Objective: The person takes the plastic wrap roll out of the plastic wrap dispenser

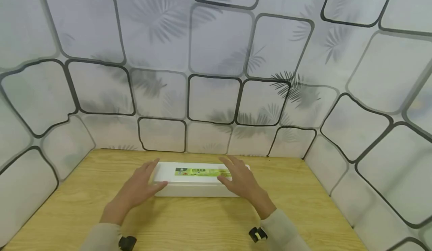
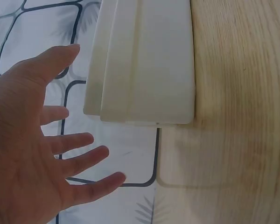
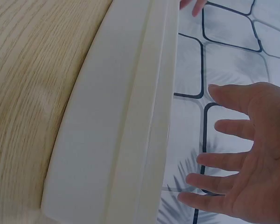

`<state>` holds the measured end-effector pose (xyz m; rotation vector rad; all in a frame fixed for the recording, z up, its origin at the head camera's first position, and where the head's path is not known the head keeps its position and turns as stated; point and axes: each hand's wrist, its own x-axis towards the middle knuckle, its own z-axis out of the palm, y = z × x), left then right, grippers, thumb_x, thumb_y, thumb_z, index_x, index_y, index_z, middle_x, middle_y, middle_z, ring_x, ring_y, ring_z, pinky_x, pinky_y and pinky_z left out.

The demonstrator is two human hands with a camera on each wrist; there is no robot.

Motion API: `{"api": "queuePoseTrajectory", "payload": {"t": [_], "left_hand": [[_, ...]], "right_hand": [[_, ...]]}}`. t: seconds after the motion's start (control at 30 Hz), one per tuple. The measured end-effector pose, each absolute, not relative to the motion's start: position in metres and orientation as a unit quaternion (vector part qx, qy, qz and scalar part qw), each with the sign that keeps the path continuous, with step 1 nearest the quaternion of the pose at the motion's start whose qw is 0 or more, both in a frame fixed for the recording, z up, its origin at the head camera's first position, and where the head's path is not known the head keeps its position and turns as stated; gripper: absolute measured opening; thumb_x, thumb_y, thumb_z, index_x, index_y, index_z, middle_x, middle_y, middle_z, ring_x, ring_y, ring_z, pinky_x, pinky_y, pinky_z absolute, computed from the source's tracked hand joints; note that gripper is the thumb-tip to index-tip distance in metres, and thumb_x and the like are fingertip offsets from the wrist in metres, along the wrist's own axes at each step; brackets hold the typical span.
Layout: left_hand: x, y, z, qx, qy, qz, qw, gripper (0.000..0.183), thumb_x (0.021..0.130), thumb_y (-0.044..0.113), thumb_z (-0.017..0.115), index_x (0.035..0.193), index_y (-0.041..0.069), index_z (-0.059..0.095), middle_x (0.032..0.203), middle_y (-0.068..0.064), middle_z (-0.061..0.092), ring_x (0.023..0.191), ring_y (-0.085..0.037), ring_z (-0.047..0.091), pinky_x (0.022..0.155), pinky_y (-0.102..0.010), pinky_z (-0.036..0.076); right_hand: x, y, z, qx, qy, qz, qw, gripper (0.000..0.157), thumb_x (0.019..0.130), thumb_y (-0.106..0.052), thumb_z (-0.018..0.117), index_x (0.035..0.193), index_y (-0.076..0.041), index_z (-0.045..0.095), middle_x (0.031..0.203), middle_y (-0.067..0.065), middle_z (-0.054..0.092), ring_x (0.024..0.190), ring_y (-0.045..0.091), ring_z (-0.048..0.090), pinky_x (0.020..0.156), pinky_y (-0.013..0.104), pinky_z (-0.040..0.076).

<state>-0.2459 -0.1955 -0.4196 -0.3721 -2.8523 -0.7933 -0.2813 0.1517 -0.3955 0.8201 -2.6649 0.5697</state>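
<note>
Yellowish wood table (image 1: 189,224) on my feed, leaf-printed backdrop (image 1: 212,97) around it. Left hand (image 1: 137,186) and right hand (image 1: 241,180) hover fingers-spread, gripping nothing, near a white box (image 1: 195,190).

White box (image 1: 197,189) with green label (image 1: 202,172) on wooden table (image 1: 189,223), left hand (image 1: 139,185) at its nine o'clock, right hand (image 1: 241,180) at three.

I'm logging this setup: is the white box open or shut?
Shut: the lid lies flat across the white box, and no gap shows along its front in the head view.
</note>
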Motion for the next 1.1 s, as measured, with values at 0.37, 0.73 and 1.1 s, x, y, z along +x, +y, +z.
{"api": "queuePoseTrajectory", "payload": {"t": [0.37,0.73,1.1], "left_hand": [[-0.251,-0.207,-0.435,-0.118,-0.921,-0.368,0.046,0.093,0.096,0.051,0.069,0.162,0.001,0.026,0.163,-0.031,0.031,0.137,-0.053,0.049,0.109,-0.068,0.046],[-0.257,-0.213,-0.455,-0.097,-0.9,-0.424,0.023,0.096,0.09,0.039,0.081,0.159,-0.004,0.03,0.155,-0.035,0.041,0.127,-0.051,0.059,0.095,-0.054,0.06],[-0.259,-0.211,-0.466,-0.075,-0.888,-0.453,0.004,0.087,0.088,0.029,0.084,0.154,-0.005,0.038,0.15,-0.033,0.05,0.125,-0.048,0.062,0.101,-0.055,0.058]], "right_hand": [[-0.289,0.145,-0.401,0.319,-0.913,0.213,0.141,0.053,0.094,-0.029,0.076,0.142,-0.011,0.061,0.143,0.019,0.062,0.127,0.043,0.061,0.094,0.062,0.056],[-0.301,0.139,-0.41,0.339,-0.911,0.197,0.128,0.058,0.09,-0.036,0.081,0.141,-0.015,0.063,0.141,0.013,0.064,0.123,0.037,0.064,0.099,0.058,0.056],[-0.309,0.136,-0.416,0.348,-0.913,0.171,0.123,0.068,0.083,-0.045,0.085,0.14,-0.015,0.064,0.141,0.016,0.065,0.124,0.042,0.063,0.1,0.074,0.047]]}}
